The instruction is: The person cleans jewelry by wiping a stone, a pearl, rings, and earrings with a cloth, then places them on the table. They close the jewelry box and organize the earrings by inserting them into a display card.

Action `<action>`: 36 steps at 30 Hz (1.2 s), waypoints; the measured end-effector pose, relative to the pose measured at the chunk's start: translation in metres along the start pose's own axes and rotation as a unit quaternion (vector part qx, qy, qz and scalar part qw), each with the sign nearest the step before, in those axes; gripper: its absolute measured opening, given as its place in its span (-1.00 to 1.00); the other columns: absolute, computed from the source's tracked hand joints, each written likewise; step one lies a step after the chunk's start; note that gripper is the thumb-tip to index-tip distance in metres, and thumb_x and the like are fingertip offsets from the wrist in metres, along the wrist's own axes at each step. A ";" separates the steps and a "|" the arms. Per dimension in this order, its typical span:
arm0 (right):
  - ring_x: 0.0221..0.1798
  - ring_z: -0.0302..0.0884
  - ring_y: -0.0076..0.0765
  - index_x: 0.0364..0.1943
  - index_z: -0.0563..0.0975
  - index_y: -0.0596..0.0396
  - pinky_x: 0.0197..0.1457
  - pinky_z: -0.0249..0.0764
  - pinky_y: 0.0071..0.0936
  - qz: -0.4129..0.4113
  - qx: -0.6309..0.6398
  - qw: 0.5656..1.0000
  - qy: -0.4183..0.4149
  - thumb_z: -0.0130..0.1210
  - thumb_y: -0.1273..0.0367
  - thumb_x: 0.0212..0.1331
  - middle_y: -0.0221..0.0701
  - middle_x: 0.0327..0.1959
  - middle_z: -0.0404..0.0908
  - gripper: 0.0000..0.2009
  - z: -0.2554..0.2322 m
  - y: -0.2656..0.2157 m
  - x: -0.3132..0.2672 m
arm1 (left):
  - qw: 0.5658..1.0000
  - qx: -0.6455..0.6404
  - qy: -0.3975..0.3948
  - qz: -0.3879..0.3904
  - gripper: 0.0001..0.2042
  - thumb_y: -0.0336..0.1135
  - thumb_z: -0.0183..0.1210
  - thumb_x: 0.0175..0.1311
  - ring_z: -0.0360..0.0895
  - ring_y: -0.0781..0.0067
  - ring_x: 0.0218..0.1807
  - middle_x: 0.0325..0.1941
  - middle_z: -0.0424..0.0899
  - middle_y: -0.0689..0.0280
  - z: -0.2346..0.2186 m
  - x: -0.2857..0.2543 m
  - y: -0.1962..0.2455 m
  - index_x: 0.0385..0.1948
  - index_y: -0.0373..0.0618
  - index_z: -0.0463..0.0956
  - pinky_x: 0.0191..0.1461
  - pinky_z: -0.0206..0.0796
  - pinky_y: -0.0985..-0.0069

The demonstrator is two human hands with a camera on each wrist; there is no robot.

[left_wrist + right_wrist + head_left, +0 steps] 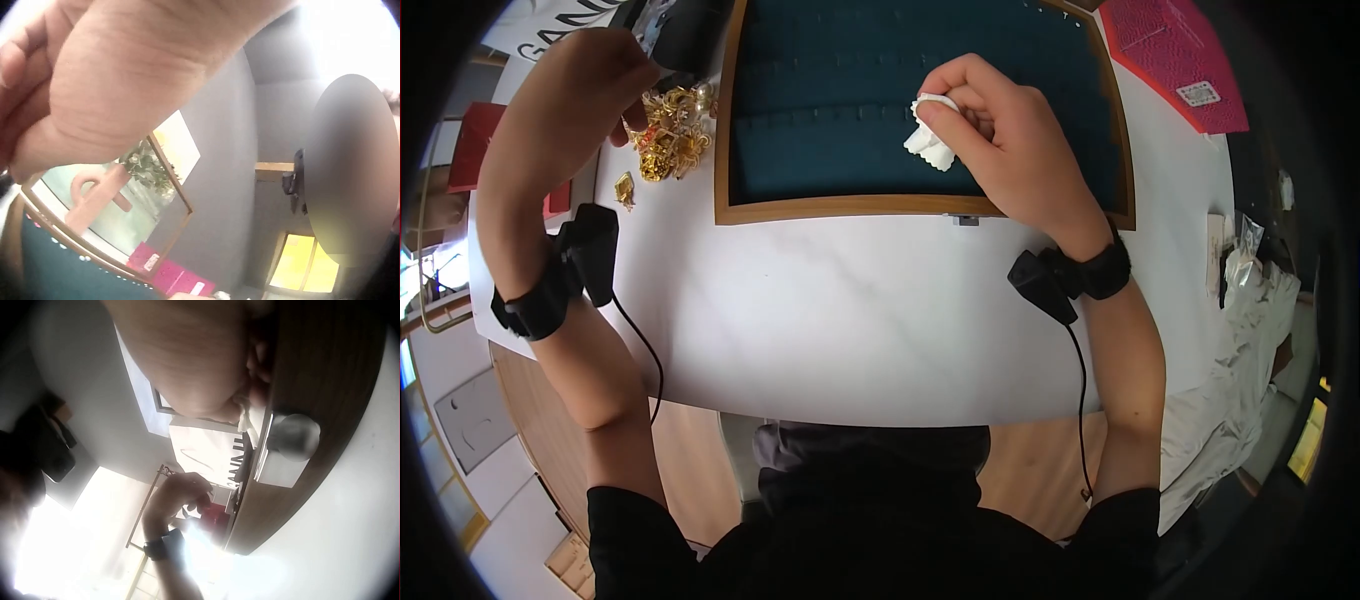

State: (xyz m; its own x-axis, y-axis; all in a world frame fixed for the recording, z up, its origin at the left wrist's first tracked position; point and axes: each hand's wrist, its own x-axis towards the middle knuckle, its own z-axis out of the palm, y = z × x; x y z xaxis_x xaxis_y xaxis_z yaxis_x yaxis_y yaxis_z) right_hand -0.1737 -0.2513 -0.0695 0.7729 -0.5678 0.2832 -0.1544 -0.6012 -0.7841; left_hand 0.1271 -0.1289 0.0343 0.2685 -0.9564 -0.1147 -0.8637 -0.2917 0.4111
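Note:
My right hand (1025, 140) pinches a small white cloth (933, 150) with a scalloped edge between thumb and fingers. Hand and cloth are over the dark green lined panel (830, 160) of a wood-framed display case. At the left, my left hand (565, 110) is raised beside a heap of gold jewelry (670, 135), fingers bent loosely downward at its edge. In the right wrist view that left hand (181, 494) shows thumb and fingers apart, with nothing visible between them. One gold piece (625, 190) lies apart, nearer the front.
The case's wooden frame (880, 207) has a small metal latch (963, 219) at the front. A pink patterned package (1175, 60) lies at the back right, and a black object (690, 35) behind the jewelry. Red boxes (475, 145) stand at the far left. White table (850, 320) lies in front.

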 end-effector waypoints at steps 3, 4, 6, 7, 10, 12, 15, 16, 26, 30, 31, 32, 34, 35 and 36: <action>-0.60 0.43 -0.51 -0.19 0.53 0.17 -0.50 0.26 -0.53 0.014 -0.009 1.000 -0.006 0.13 0.33 0.41 -0.37 -0.59 0.58 -0.83 0.000 0.001 -0.001 | 0.996 0.063 0.003 -0.067 -0.81 -0.38 0.09 0.40 0.69 0.40 -0.44 -0.48 0.70 0.14 0.002 0.005 -0.012 -0.28 -0.33 0.62 -0.34 0.50 0.48; -0.60 0.43 -0.52 -0.18 0.53 0.16 -0.50 0.26 -0.53 0.013 -0.008 1.000 -0.007 0.13 0.33 0.41 -0.37 -0.59 0.58 -0.83 0.000 -0.001 -0.001 | 0.993 0.081 0.009 -0.089 -0.80 -0.37 0.10 0.39 0.70 0.35 -0.43 -0.47 0.70 0.11 0.003 0.009 -0.018 -0.29 -0.32 0.63 -0.33 0.50 0.45; -0.60 0.43 -0.52 -0.18 0.54 0.16 -0.50 0.25 -0.54 0.012 -0.006 1.000 -0.009 0.13 0.32 0.41 -0.37 -0.60 0.57 -0.83 -0.001 0.000 0.000 | 0.968 0.225 0.091 0.058 -0.81 -0.37 0.07 0.42 0.66 0.39 -0.46 -0.50 0.66 0.15 0.007 0.017 -0.036 -0.25 -0.34 0.58 -0.36 0.45 0.47; -0.61 0.42 -0.52 -0.17 0.54 0.16 -0.50 0.25 -0.55 0.011 -0.004 1.000 -0.008 0.13 0.33 0.41 -0.38 -0.60 0.56 -0.83 0.000 0.001 0.000 | 0.896 0.358 0.169 0.201 -0.81 -0.38 0.04 0.45 0.63 0.43 -0.49 -0.53 0.62 0.19 0.010 0.019 -0.040 -0.21 -0.35 0.54 -0.39 0.41 0.50; -0.59 0.44 -0.53 -0.17 0.54 0.16 -0.48 0.27 -0.56 0.010 -0.001 1.000 -0.003 0.14 0.32 0.41 -0.39 -0.58 0.58 -0.83 0.000 0.004 0.000 | 0.919 0.078 0.256 0.291 -0.80 -0.32 0.05 0.50 0.51 0.58 -0.50 -0.56 0.53 0.34 0.049 0.019 0.018 -0.21 -0.27 0.57 -0.42 0.27 0.56; -0.57 0.47 -0.54 -0.16 0.53 0.17 -0.47 0.30 -0.57 0.008 0.000 1.000 -0.001 0.14 0.31 0.41 -0.39 -0.55 0.61 -0.82 0.002 0.003 0.002 | 0.961 -0.260 0.032 0.093 -0.79 -0.25 0.04 0.54 0.29 0.74 -0.50 -0.55 0.37 0.49 0.067 0.009 0.058 -0.21 -0.17 0.57 -0.44 0.07 0.65; -0.48 0.55 -0.57 -0.16 0.53 0.18 -0.40 0.39 -0.59 -0.001 0.103 0.993 0.056 0.17 0.31 0.39 -0.37 -0.44 0.68 -0.80 0.002 -0.002 0.001 | 0.923 -0.346 0.091 0.142 -0.80 -0.23 -0.01 0.57 0.11 0.79 -0.46 -0.50 0.26 0.59 0.122 0.018 0.067 -0.20 -0.10 0.53 -0.42 -0.08 0.70; -0.43 0.58 -0.58 -0.16 0.53 0.18 -0.36 0.43 -0.60 0.001 0.098 0.994 0.053 0.18 0.31 0.38 -0.35 -0.39 0.70 -0.80 0.000 -0.002 0.001 | 0.924 -0.348 0.077 0.139 -0.83 -0.28 -0.02 0.56 0.18 0.78 -0.40 -0.44 0.34 0.55 0.131 0.020 0.064 -0.18 -0.11 0.52 -0.34 0.03 0.72; -0.30 0.69 -0.49 -0.13 0.62 0.15 -0.26 0.57 -0.60 -0.071 0.039 0.992 0.100 0.32 0.32 0.26 -0.37 -0.26 0.74 -0.78 -0.001 0.002 0.005 | 0.901 -0.382 0.009 0.204 -0.86 -0.50 0.09 0.44 0.50 0.68 -0.13 -0.21 0.64 0.40 0.138 0.026 0.059 -0.04 -0.20 0.49 0.04 0.32 0.67; -0.11 0.66 -0.57 -0.03 0.57 0.19 -0.08 0.54 -0.67 -0.008 0.047 0.996 0.075 0.24 0.45 0.33 -0.38 -0.10 0.69 -0.80 -0.002 0.001 0.003 | 0.911 -0.354 0.005 0.210 -0.75 -0.51 0.20 0.40 0.55 0.67 -0.27 -0.30 0.71 0.35 0.133 0.020 0.066 0.07 -0.23 0.49 -0.06 0.39 0.66; -0.12 0.66 -0.57 -0.04 0.58 0.19 -0.07 0.55 -0.67 0.021 0.096 0.991 0.092 0.24 0.44 0.33 -0.39 -0.12 0.69 -0.81 -0.002 0.002 0.003 | 0.911 -0.354 0.005 0.210 -0.75 -0.51 0.20 0.40 0.55 0.67 -0.27 -0.30 0.71 0.35 0.133 0.020 0.066 0.07 -0.23 0.49 -0.06 0.39 0.66; -0.14 0.65 -0.58 -0.05 0.58 0.19 -0.06 0.55 -0.67 0.050 0.144 0.982 0.109 0.24 0.43 0.34 -0.39 -0.14 0.69 -0.82 -0.003 0.002 0.002 | 0.908 -0.355 0.001 0.221 -0.73 -0.49 0.21 0.39 0.56 0.66 -0.30 -0.33 0.71 0.35 0.134 0.021 0.066 0.09 -0.22 0.49 -0.10 0.40 0.67; -0.15 0.64 -0.59 -0.05 0.58 0.19 -0.05 0.55 -0.67 0.042 0.136 0.986 0.086 0.24 0.41 0.35 -0.40 -0.16 0.69 -0.81 -0.008 0.002 0.001 | 0.905 -0.357 -0.003 0.231 -0.71 -0.48 0.21 0.39 0.56 0.66 -0.34 -0.36 0.71 0.35 0.135 0.021 0.065 0.11 -0.22 0.49 -0.13 0.41 0.67; -0.16 0.63 -0.60 -0.05 0.58 0.19 -0.04 0.55 -0.67 0.034 0.128 0.989 0.064 0.24 0.40 0.35 -0.41 -0.19 0.69 -0.81 -0.010 0.002 0.001 | 0.906 -0.352 -0.001 0.234 -0.70 -0.48 0.22 0.38 0.56 0.66 -0.35 -0.37 0.72 0.35 0.136 0.021 0.064 0.12 -0.20 0.49 -0.15 0.41 0.66; -0.16 0.63 -0.60 -0.05 0.58 0.19 -0.04 0.55 -0.67 0.034 0.128 0.989 0.064 0.24 0.40 0.35 -0.41 -0.19 0.69 -0.81 -0.009 0.002 0.002 | 0.907 -0.348 0.001 0.236 -0.69 -0.47 0.23 0.37 0.56 0.67 -0.36 -0.38 0.72 0.35 0.137 0.021 0.064 0.12 -0.19 0.49 -0.16 0.41 0.66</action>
State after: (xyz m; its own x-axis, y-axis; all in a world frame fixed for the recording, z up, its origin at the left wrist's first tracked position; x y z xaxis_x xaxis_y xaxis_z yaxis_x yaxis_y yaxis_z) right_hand -0.1781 -0.2580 -0.0655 0.6792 -0.6787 0.2796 -0.0300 -0.4063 -0.9133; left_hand 0.0196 -0.1693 -0.0657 -0.0607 -0.9727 0.2240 -0.4038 0.2291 0.8857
